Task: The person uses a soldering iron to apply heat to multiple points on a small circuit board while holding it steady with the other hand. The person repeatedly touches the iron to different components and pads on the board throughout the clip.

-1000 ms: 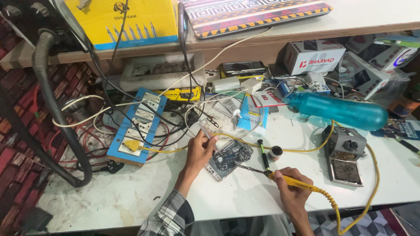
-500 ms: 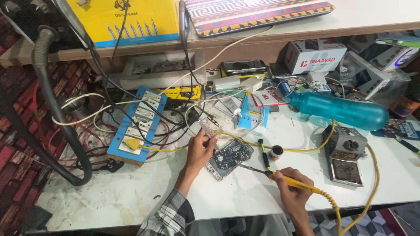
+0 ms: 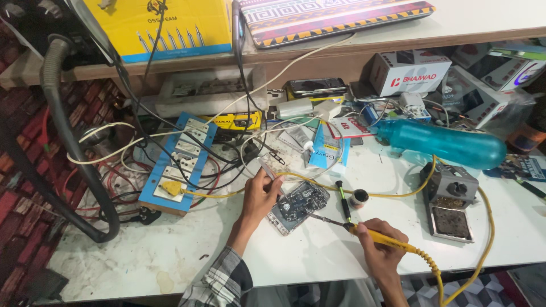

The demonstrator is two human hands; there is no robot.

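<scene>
An opened phone with its circuit board showing [image 3: 300, 206] lies flat on the white bench. My left hand [image 3: 263, 195] rests at its upper left edge and holds thin metal tweezers [image 3: 268, 170] that point up and away. My right hand [image 3: 382, 252] grips a yellow-handled soldering iron [image 3: 380, 239]; its dark tip reaches left and touches the board's lower right edge. A yellow cable [image 3: 455, 284] runs from the iron's handle off the bench.
A grey soldering stand with a sponge tray [image 3: 449, 202] sits to the right. A teal bottle [image 3: 446, 145] lies on its side behind it. A blue power strip [image 3: 179, 165] with tangled wires is at the left. A small round tin [image 3: 359, 197] and a screwdriver [image 3: 343, 200] lie beside the phone.
</scene>
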